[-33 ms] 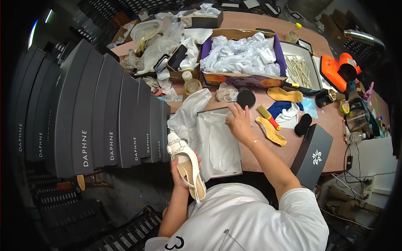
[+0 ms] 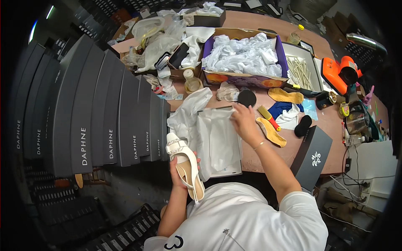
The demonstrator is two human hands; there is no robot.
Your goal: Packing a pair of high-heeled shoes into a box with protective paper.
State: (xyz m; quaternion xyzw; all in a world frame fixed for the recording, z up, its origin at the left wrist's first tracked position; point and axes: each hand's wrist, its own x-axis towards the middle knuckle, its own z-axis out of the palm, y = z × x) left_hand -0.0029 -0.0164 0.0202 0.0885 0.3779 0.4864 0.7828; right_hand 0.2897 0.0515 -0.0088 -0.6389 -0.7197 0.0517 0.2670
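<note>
A white slingback shoe (image 2: 178, 147) with a square toe and a decorated strap is tilted up in front of my body. My left hand (image 2: 176, 173) is closed around its middle. Over the far right corner of an open shoe box (image 2: 229, 172) lined with white tissue paper (image 2: 215, 144), my right hand (image 2: 246, 124) has bent, spread fingers and holds nothing that I can see. Just beyond those fingertips lies a round black pad (image 2: 247, 98). A crumpled whitish cloth (image 2: 227, 91) sits beside the pad.
Stacked dark shoe boxes (image 2: 81, 113) wall off the left. A purple-edged carton (image 2: 240, 79) of white wrapped bundles stands behind. On the right are a yellow-and-red brush (image 2: 269, 118), tan insoles (image 2: 271, 132), a dark box (image 2: 312, 157) and an orange device (image 2: 333, 75).
My right hand has drawn back slightly from the round black pad, toward me and to the right. The shoe in my left hand has barely moved.
</note>
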